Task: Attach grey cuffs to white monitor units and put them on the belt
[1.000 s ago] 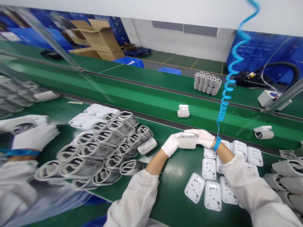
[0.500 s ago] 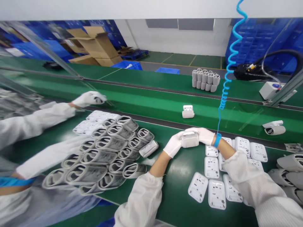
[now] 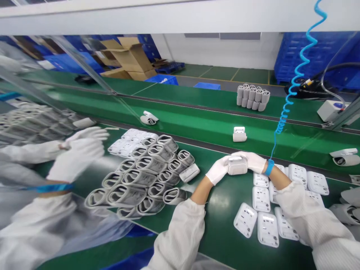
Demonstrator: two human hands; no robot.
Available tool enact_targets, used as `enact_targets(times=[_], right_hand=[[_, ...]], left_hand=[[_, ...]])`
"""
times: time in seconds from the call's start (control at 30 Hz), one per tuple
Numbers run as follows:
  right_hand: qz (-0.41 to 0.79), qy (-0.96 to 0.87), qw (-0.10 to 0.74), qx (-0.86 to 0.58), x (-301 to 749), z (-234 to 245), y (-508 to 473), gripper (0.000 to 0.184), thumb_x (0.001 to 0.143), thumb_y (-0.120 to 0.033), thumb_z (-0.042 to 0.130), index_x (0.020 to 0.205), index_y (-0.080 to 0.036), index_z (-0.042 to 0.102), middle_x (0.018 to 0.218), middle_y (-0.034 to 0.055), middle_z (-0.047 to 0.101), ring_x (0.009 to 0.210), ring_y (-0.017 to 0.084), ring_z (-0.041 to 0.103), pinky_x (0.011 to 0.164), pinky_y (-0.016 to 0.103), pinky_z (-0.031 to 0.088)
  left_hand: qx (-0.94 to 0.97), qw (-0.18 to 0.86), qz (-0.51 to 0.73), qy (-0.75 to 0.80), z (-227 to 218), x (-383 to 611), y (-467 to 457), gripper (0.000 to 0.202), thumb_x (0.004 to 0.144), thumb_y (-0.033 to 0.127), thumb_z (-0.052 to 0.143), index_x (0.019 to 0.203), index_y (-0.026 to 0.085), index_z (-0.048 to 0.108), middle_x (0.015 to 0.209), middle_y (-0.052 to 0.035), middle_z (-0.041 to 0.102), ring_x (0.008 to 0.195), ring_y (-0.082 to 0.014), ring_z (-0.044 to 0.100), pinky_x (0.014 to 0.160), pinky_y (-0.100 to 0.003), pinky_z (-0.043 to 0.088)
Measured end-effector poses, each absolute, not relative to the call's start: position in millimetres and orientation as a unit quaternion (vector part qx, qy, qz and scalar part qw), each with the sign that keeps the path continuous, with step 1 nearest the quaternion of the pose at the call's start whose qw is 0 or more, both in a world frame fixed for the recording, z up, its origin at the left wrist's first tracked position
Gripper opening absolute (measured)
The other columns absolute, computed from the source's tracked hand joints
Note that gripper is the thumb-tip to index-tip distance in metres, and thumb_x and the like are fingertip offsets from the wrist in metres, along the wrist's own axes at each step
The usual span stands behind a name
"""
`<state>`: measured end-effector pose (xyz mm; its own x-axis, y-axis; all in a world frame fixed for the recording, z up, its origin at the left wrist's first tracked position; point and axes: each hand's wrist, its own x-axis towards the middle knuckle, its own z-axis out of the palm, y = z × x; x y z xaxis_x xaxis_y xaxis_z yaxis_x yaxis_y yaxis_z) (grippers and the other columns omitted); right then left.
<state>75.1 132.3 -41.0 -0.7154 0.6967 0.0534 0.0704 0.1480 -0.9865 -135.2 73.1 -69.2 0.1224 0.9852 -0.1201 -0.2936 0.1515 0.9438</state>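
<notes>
Green bench mat (image 3: 219, 213), conveyor belt (image 3: 197, 122) beyond. White-gloved left hand (image 3: 218, 173) and right hand (image 3: 252, 161) both clasp small white plastic box (image 3: 237, 166) just above mat, centre. Risk: smooth gloves slip, box drops onto flat white plastic covers (image 3: 267, 228) near right; blue coiled wrist cord (image 3: 292, 88) may snag.

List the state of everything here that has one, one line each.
left hand: gripping the white unit.
right hand: gripping the same unit, wrist strap on.
rolled cuffs: piled on their sides.
flat white units: lying flat, side by side.
cardboard box: flaps open.
blue cord: coiled, ending at the strap.
</notes>
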Motion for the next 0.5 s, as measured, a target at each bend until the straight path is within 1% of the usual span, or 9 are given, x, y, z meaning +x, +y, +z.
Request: enact_targets(times=[0.1, 0.27, 0.4, 0.5], right_hand=[[0.596, -0.706, 0.259, -0.28, 74.6, -36.5, 128.8, 0.059, 0.086, -0.058, 0.087, 0.131, -0.02, 0.076, 0.141, 0.0129, 0.073, 0.134, 0.035, 0.067, 0.126, 0.056, 0.045], [0.564, -0.725, 0.251, -0.306, 70.9, -29.9, 125.6, 0.052, 0.089, -0.059, 0.083, 0.126, -0.022, 0.079, 0.136, 0.0112, 0.075, 0.131, 0.035, 0.068, 0.124, 0.055, 0.046], [0.586, -0.701, 0.256, -0.316, 68.7, -30.3, 128.1, 0.06, 0.085, -0.065, 0.084, 0.124, -0.02, 0.078, 0.135, 0.0127, 0.075, 0.132, 0.035, 0.067, 0.125, 0.056, 0.044], [0.593, -0.701, 0.241, -0.312, 71.7, -29.9, 131.5, 0.063, 0.086, -0.066, 0.083, 0.129, -0.02, 0.077, 0.141, 0.0135, 0.073, 0.136, 0.036, 0.065, 0.128, 0.056, 0.041]], left_hand=[[0.44, 0.606, 0.515, 0.417, -69.1, -136.8, 68.4, 0.059, 0.066, 0.058, 0.098, 0.103, 0.016, 0.078, 0.114, -0.0133, 0.082, 0.115, -0.0345, 0.073, 0.116, -0.049, 0.047], [0.445, 0.594, 0.53, 0.41, -70.6, -133.8, 64.1, 0.052, 0.075, 0.051, 0.095, 0.108, 0.016, 0.077, 0.115, -0.0129, 0.081, 0.115, -0.0321, 0.073, 0.117, -0.046, 0.047], [0.434, 0.595, 0.533, 0.418, -72.2, -132.6, 68.3, 0.045, 0.077, 0.048, 0.093, 0.105, 0.016, 0.078, 0.112, -0.0106, 0.081, 0.112, -0.0293, 0.073, 0.114, -0.044, 0.049], [0.439, 0.59, 0.524, 0.43, -71.9, -134.0, 69.7, 0.042, 0.078, 0.047, 0.092, 0.103, 0.016, 0.079, 0.113, -0.011, 0.081, 0.113, -0.0299, 0.073, 0.112, -0.044, 0.051]])
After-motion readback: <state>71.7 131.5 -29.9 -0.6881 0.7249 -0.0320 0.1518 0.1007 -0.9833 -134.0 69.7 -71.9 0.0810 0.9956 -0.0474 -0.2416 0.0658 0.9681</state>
